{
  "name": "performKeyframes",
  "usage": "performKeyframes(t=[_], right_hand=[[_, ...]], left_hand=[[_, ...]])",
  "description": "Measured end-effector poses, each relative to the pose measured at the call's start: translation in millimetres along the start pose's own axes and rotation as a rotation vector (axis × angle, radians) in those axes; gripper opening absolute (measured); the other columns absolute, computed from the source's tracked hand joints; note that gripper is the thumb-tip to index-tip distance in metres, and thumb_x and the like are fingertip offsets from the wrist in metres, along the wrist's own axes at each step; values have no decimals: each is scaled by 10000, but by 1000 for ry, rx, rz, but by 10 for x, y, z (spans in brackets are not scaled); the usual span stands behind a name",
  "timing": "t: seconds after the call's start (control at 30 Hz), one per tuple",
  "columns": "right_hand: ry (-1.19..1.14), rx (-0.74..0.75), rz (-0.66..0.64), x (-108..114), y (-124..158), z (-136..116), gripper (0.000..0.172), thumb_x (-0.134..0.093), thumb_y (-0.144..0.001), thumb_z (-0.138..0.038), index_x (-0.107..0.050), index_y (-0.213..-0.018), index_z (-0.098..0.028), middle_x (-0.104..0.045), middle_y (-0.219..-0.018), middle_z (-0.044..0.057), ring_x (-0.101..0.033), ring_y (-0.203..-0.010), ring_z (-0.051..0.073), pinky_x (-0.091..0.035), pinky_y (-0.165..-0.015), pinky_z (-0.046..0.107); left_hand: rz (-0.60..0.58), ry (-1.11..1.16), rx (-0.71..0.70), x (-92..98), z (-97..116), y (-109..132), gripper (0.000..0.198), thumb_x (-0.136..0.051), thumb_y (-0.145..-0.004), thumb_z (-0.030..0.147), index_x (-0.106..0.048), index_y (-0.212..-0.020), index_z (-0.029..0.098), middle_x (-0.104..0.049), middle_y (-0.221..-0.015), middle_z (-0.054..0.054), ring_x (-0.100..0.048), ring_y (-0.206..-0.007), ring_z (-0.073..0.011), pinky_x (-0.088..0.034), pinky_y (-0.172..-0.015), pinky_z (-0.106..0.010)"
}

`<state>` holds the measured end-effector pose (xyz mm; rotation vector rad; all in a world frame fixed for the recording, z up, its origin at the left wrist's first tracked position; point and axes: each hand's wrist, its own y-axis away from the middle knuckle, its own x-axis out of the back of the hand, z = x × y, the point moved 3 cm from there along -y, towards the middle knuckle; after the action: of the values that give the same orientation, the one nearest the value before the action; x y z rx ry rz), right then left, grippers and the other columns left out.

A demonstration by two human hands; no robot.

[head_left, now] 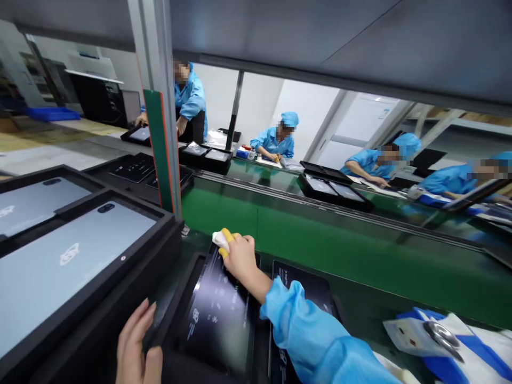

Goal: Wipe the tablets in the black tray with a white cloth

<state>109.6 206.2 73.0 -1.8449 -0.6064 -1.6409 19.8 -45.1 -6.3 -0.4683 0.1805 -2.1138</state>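
My right hand (240, 256), with yellow covers on its fingertips, pinches a white cloth (220, 241) at the far top edge of a black tablet (220, 314). The tablet shows white printed marks and lies in a black tray. My left hand (138, 341) is beside that tray's left edge, fingers apart and holding nothing. Under my blue right sleeve, a second black tablet (304, 285) is partly hidden. At the left, large silver-backed tablets (80, 256) sit in stacked black trays.
A metal post (156, 106) rises beyond the left trays. A green conveyor (320, 240) runs across, carrying an open black box (334, 192). Several people in blue work beyond it. A blue and white bag (456, 341) lies at the right. A grey shelf hangs overhead.
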Motion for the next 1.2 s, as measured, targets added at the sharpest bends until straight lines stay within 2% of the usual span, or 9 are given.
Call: performKeyframes(t=[0.27,0.37,0.5,0.57,0.77,0.9,1.03,1.1,1.2], right_hand=[[-222,642,226,-810,1618,-799,565,-622,-849,-379,-481,-1386,-275,-694,-1011,82,-603,-791,238,-292,-1001,526],[-210,559,79,-607,1281,-576,465,-602,-846,-326,-555,-1306,-274,-695,-1038,79,-618,-911,256,-282,-1022,520],[-92,57,-23,-202,667,-100,384,-572,-885,-281,-622,-1248,-166,-666,-1131,163,-584,-1077,291,-303,-1025,484],[-96,98,-20,-238,812,-116,420,-573,-883,-286,-603,-1285,-166,-667,-1146,170,-580,-1081,298,-286,-1044,500],[-340,617,162,-591,1951,-444,554,-593,-859,-334,-482,-1402,-321,-701,-1081,63,-617,-889,231,-220,-1083,538],[-320,273,173,-252,1427,88,482,-613,-866,-281,-551,-1344,-271,-686,-1166,78,-596,-1068,255,-256,-1051,478],[-212,-81,114,68,829,616,526,-657,-871,-291,-539,-1370,-175,-647,-1226,126,-553,-1155,261,-298,-1026,413],[-232,-65,105,45,902,581,508,-652,-871,-284,-546,-1361,-201,-654,-1211,113,-556,-1147,255,-292,-1026,413],[-320,224,91,-252,1398,212,468,-623,-867,-303,-552,-1330,-302,-684,-1149,51,-587,-1079,238,-253,-1050,447]], left_hand=[[19,-19,-153,88,-97,-15,359,-352,-991,335,-460,-1329,278,-423,-1472,-70,-447,-1322,-229,-389,-1091,-428],[28,-10,-100,95,-49,-13,335,-359,-993,349,-480,-1298,283,-433,-1457,-76,-451,-1315,-239,-388,-1087,-469],[33,-6,-93,90,61,-15,341,-379,-987,392,-509,-1271,256,-449,-1442,-96,-455,-1304,-244,-386,-1092,-476],[26,-12,-86,91,75,-21,349,-372,-988,395,-511,-1272,246,-452,-1439,-102,-458,-1302,-243,-378,-1098,-475],[-17,-69,-90,114,69,-51,349,-349,-991,392,-501,-1271,250,-469,-1425,-95,-470,-1294,-225,-375,-1099,-452],[-234,-236,-144,4,94,-43,406,-494,-931,444,-493,-1314,310,-549,-1369,-69,-464,-1311,-268,-326,-1112,-543],[-524,-756,-551,-229,91,85,802,-657,-817,382,-255,-1507,314,-411,-1537,-98,-256,-1450,-370,-105,-1128,-707],[-458,-905,-662,-272,42,134,794,-604,-851,407,-229,-1527,223,-373,-1542,-186,-261,-1437,-412,-156,-1100,-723],[-348,-950,-688,-276,-40,167,636,-442,-928,450,-367,-1475,134,-443,-1476,-243,-348,-1381,-438,-230,-1073,-722]])
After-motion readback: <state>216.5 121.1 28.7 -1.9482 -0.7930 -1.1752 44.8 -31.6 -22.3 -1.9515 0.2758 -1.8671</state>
